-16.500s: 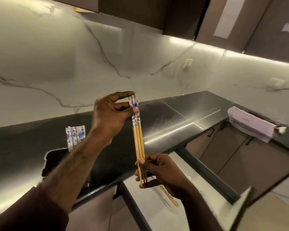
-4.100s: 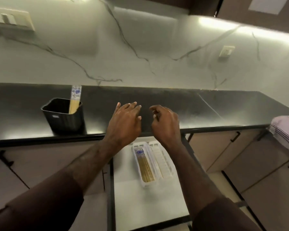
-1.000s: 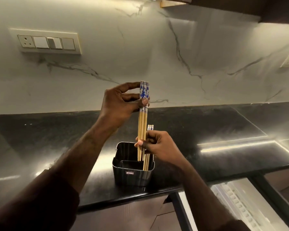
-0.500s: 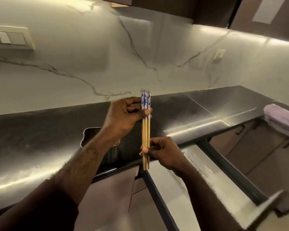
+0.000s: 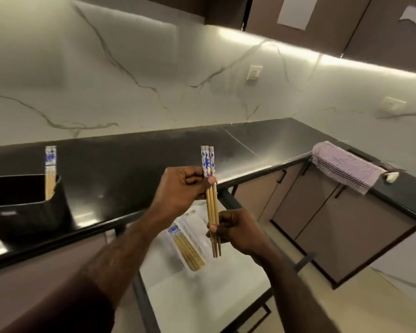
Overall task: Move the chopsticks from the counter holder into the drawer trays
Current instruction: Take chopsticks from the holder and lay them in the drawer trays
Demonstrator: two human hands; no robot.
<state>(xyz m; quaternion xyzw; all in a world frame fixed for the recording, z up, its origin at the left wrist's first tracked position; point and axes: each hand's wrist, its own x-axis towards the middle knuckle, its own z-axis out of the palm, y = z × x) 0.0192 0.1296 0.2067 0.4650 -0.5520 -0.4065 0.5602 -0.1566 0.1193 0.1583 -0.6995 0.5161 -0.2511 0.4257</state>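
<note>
I hold a bundle of three wooden chopsticks with blue-and-white tops upright over the open drawer. My left hand pinches the bundle just below the patterned tops. My right hand grips the thin lower ends. Below them, a white tray in the drawer holds several chopsticks lying flat. The black holder stands on the counter at the left with a couple of chopsticks still upright in it.
The black counter runs along the marble wall and turns a corner at the right. A striped cloth hangs over the counter edge there. Closed cabinet doors stand beyond the drawer.
Both hands carried the chopstick bundle away from the holder toward the right, over the open drawer. The view swung down and right, bringing the tray with chopsticks into sight.
</note>
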